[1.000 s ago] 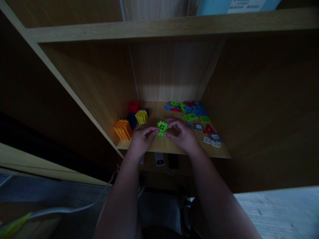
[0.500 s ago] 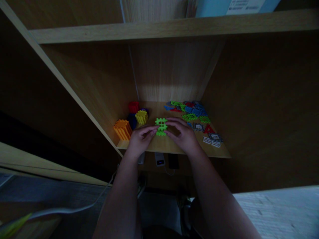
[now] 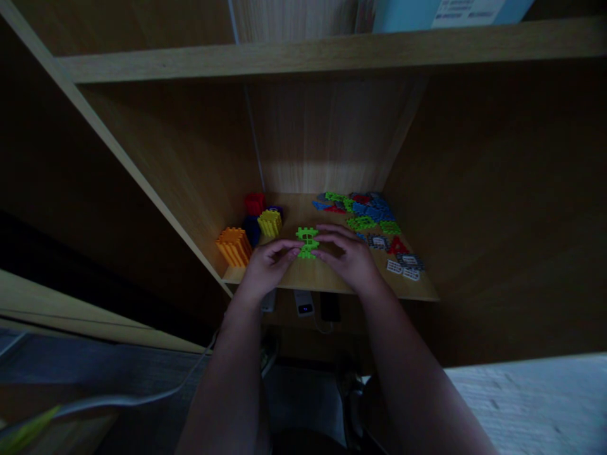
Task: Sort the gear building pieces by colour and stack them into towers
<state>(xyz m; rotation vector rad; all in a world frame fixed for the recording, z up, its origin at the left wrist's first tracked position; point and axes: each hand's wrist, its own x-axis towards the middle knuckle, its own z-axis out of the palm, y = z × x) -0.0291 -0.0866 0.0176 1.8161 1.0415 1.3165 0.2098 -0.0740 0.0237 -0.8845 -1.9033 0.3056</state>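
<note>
Between my two hands is a pair of joined green toy building tiles (image 3: 308, 237), notched along the edges, the upper one with a window-like opening. My left hand (image 3: 270, 264) pinches their left side between thumb and fingers. On the opposite side, my right hand (image 3: 348, 256) grips them with thumb and fingertips. Left of my hands stand a yellow stack of tiles (image 3: 270, 223) and an orange stack (image 3: 234, 246). A heap of loose blue tiles (image 3: 377, 208) lies behind my right hand, mixed with green, red and grey ones.
A wooden shelf board (image 3: 315, 275) lies under my hands, with side walls left and right and another shelf edge (image 3: 332, 55) above. White window pieces (image 3: 402, 270) lie near the front right. Below rests a power bank (image 3: 304, 303) with a cable.
The upper green tile has tilted slightly and dropped a little in my fingers. Both hands stay in almost the same place.
</note>
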